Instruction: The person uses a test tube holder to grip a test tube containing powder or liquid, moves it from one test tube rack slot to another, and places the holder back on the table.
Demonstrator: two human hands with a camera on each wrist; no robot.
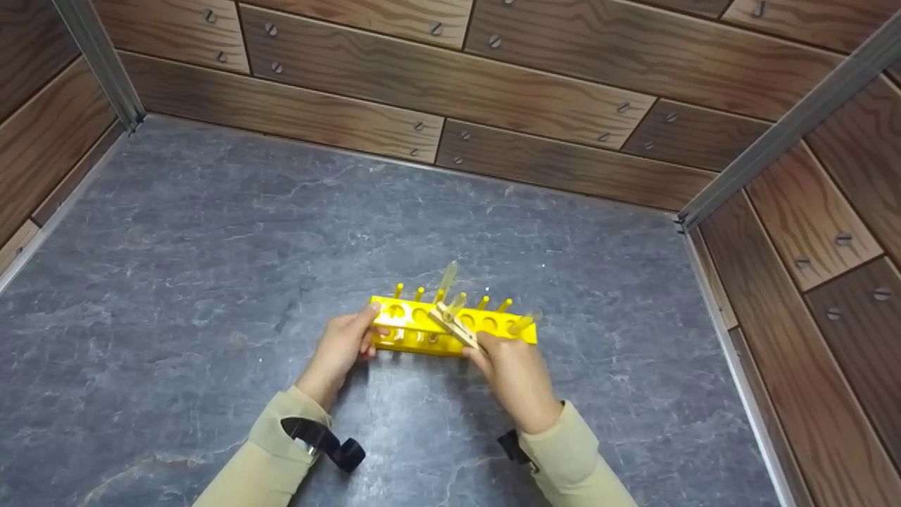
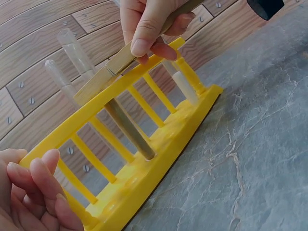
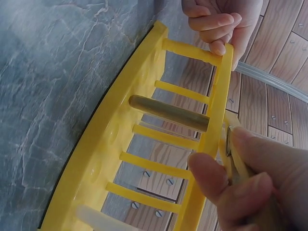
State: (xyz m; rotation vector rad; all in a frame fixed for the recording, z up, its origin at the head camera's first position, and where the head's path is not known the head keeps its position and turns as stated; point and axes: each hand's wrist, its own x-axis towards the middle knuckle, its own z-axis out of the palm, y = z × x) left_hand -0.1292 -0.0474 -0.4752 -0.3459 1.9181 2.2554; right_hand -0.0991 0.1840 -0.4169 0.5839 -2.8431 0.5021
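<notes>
On the marbled grey surface (image 1: 211, 282), toward the near side, the left hand (image 1: 340, 346) pinches the yellow rack's (image 1: 415, 327) left end while the right hand (image 1: 517, 373) grips a wooden clamp (image 1: 459, 331) at the brown tube's (image 2: 130, 130) top, best kept upright, I'd judge, with the rack braced steady.

The rack (image 1: 422, 327) is yellow — tabletop (image 1: 225, 267) marbled grey.

Test tubes (image 2: 131, 130) stand in the rack (image 2: 137, 191) on the tabletop (image 1: 211, 267).
</notes>
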